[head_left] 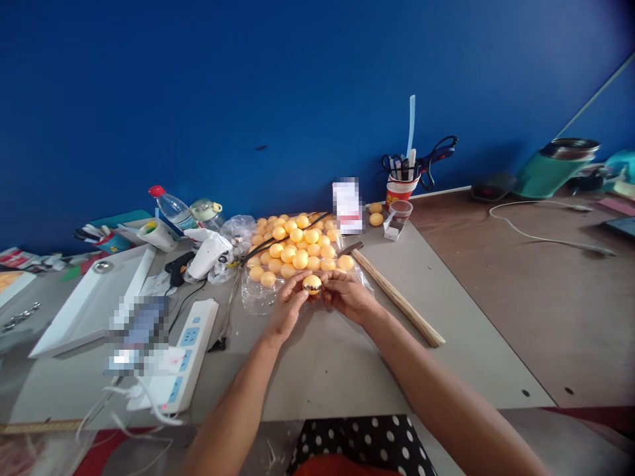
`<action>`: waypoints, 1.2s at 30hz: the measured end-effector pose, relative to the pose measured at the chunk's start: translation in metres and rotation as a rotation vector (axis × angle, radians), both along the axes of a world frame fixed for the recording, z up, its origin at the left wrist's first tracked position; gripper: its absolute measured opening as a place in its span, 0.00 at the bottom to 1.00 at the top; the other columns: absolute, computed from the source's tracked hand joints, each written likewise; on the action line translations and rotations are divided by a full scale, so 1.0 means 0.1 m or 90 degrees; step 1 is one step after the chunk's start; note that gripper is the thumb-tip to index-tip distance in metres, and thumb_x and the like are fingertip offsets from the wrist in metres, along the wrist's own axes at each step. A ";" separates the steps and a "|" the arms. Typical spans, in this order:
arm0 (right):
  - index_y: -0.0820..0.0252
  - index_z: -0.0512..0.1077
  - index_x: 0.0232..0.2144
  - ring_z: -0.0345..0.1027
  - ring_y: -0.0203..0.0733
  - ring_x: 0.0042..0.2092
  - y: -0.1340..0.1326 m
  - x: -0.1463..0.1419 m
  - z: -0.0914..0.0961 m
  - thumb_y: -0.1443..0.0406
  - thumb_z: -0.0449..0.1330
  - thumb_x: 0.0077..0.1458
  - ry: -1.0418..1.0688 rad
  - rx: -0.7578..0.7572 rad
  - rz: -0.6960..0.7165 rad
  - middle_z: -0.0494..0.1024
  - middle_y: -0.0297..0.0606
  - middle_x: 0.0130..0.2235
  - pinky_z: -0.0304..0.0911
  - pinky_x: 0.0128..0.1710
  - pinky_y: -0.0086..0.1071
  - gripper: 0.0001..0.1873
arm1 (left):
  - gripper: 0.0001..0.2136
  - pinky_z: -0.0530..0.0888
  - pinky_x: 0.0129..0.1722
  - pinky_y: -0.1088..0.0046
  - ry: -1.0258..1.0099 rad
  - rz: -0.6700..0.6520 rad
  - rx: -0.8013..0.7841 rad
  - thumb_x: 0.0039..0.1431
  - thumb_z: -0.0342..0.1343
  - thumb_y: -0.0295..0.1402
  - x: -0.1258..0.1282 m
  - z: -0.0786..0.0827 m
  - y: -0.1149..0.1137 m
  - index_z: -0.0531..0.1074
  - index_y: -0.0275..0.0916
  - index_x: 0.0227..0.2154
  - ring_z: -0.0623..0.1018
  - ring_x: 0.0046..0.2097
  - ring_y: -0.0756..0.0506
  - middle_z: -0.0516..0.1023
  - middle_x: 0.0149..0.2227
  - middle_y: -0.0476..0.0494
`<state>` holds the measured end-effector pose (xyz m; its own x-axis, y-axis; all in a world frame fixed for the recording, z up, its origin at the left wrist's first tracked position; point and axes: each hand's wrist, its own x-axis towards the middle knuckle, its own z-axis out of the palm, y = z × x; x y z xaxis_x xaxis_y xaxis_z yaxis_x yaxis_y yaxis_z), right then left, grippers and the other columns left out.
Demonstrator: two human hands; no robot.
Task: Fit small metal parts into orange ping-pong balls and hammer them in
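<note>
In front of me, over the grey tabletop, I hold an orange ball [312, 281] with a shiny metallic band around its lower part. My left hand [288, 307] grips it from the left with bent fingers. On its other side, my right hand [350, 295] has thumb and fingers pinched at the ball's edge. Just beyond both hands, a heap of orange balls [300, 259] lies on a clear plastic bag [253, 301]. To the right of the heap rests a hammer [397, 297] with a wooden handle.
A white power strip [191, 357] with cables lies left of my arms. Behind it are a black glue gun [178, 270], a white tray [92, 301] and a red-capped bottle [171, 206]. A red paper cup [399, 192] with tools stands by the blue wall.
</note>
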<state>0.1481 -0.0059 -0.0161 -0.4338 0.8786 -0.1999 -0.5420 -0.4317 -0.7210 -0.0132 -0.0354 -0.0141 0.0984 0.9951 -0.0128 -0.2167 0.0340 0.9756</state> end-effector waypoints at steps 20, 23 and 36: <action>0.62 0.70 0.25 0.61 0.30 0.23 0.00 -0.01 0.02 0.65 0.69 0.39 0.004 -0.010 -0.012 0.73 0.33 0.23 0.53 0.21 0.24 0.12 | 0.17 0.74 0.38 0.70 -0.055 -0.008 -0.013 0.51 0.59 0.31 0.00 0.00 0.01 0.74 0.40 0.46 0.76 0.36 0.48 0.79 0.42 0.45; 0.62 0.70 0.25 0.61 0.30 0.22 0.00 -0.01 0.00 0.65 0.69 0.40 0.005 -0.007 -0.012 0.73 0.32 0.23 0.52 0.21 0.24 0.11 | 0.16 0.74 0.37 0.70 -0.070 -0.013 -0.018 0.52 0.58 0.31 0.01 0.01 0.01 0.74 0.41 0.45 0.77 0.34 0.49 0.79 0.41 0.46; 0.62 0.70 0.25 0.60 0.28 0.20 -0.01 -0.02 0.02 0.64 0.69 0.40 0.007 0.003 0.000 0.73 0.31 0.22 0.52 0.20 0.23 0.11 | 0.20 0.73 0.46 0.67 -0.057 -0.033 -0.002 0.50 0.63 0.34 0.04 0.03 -0.01 0.72 0.41 0.48 0.75 0.48 0.43 0.75 0.51 0.41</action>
